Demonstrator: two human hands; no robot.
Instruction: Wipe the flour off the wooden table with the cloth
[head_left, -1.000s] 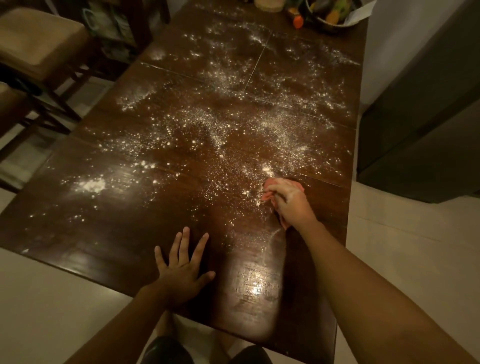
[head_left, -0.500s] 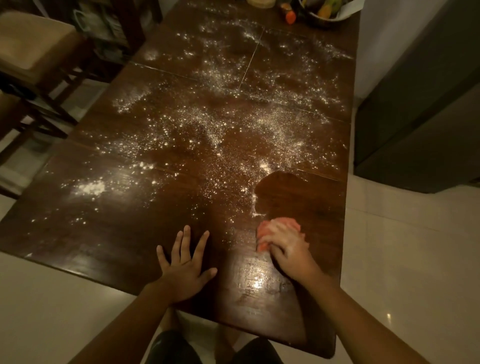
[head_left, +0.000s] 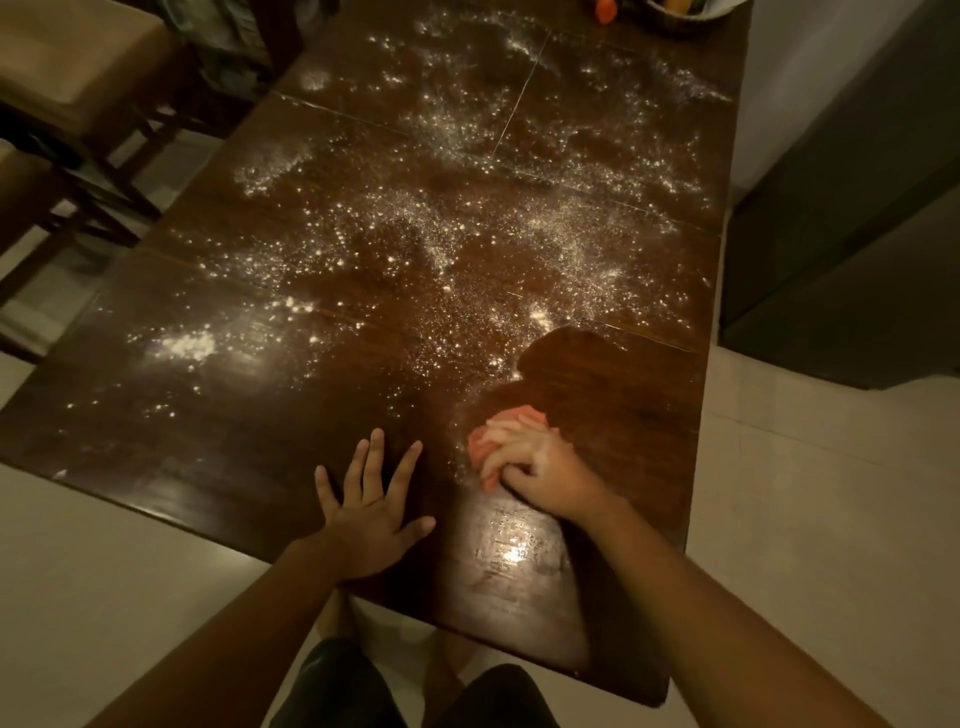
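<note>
A dark wooden table fills the view, dusted with white flour over most of its middle and far part. A thick flour patch lies near the left edge. My right hand grips a bunched pink cloth and presses it on the table near the front. Behind the cloth runs a dark wiped strip free of flour. My left hand lies flat on the table with fingers spread, left of the cloth.
A bowl and an orange item stand at the table's far end. Wooden chairs with beige seats stand to the left. A dark cabinet stands to the right. Pale floor tiles surround the table.
My right hand has dragged the pink cloth toward me along the table's right side, leaving a dark wiped strip behind it. My left hand has stayed flat in place.
</note>
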